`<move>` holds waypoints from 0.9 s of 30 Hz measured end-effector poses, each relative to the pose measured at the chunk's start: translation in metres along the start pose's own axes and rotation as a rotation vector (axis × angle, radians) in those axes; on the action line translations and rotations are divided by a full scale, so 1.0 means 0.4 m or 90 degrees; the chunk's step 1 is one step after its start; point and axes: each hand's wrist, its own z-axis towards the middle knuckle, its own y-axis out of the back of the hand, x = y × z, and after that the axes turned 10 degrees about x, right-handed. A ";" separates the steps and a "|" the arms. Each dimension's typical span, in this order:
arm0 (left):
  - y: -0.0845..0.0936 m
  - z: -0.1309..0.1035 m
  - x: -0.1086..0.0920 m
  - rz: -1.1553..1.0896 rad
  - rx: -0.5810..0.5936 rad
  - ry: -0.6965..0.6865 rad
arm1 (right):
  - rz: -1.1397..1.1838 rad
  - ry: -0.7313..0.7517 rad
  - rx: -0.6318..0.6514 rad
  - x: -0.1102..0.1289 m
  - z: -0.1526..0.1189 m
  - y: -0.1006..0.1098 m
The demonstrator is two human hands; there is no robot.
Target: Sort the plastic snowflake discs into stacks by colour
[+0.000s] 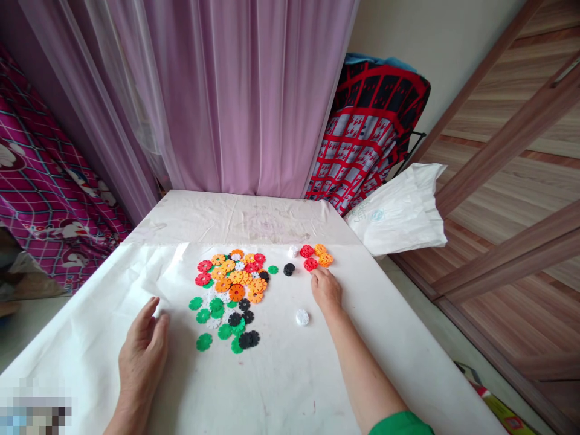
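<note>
Flat flower-shaped discs in orange (236,293), red (202,278), green (204,342), black (234,318) and white lie in a loose spread on the white-covered table (272,386). To their right are small stacks: white (302,317), black (289,269), red (310,264) and orange (325,259). My right hand (327,289) is at the near red stack, its fingertips touching or just beside it; whether they grip a disc is too small to tell. My left hand (144,344) rests left of the spread, thumb and fingers apart, holding nothing.
A white bag (399,211) hangs at the table's right back edge. Behind the table are a purple curtain (254,96) and a red patterned cloth (357,133). Wooden doors (512,181) stand on the right, and a magenta cloth (49,199) hangs on the left.
</note>
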 end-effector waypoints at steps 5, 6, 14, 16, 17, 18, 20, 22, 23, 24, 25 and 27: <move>0.003 -0.004 -0.005 -0.001 0.002 -0.003 | 0.087 -0.005 -0.028 -0.008 0.000 -0.009; 0.003 -0.005 -0.005 -0.002 0.002 -0.007 | 0.115 -0.003 -0.032 -0.012 0.001 -0.009; -0.003 0.000 0.004 0.008 0.003 -0.076 | 0.445 0.086 0.008 -0.056 -0.087 -0.018; -0.002 0.001 0.001 0.013 0.005 -0.077 | 0.464 0.168 0.059 -0.062 -0.143 -0.017; -0.002 0.001 0.000 0.016 0.008 -0.074 | 0.455 0.209 0.076 -0.064 -0.169 -0.016; -0.001 0.001 -0.002 0.019 0.011 -0.072 | 0.439 0.241 0.086 -0.064 -0.193 -0.014; 0.000 0.000 -0.005 0.023 0.015 -0.068 | 0.396 0.273 0.089 -0.062 -0.224 -0.011; 0.000 -0.002 -0.007 0.028 0.019 -0.068 | 0.357 0.284 0.083 -0.055 -0.235 -0.010; 0.001 -0.002 -0.008 0.031 0.020 -0.070 | 0.340 0.288 0.079 -0.051 -0.234 -0.010; 0.001 -0.003 -0.008 0.034 0.021 -0.072 | 0.327 0.292 0.075 -0.046 -0.232 -0.010; 0.001 -0.003 -0.008 0.037 0.022 -0.077 | 0.315 0.297 0.071 -0.042 -0.227 -0.010; 0.000 -0.003 -0.008 0.044 0.022 -0.088 | 0.299 0.302 0.062 -0.034 -0.220 -0.012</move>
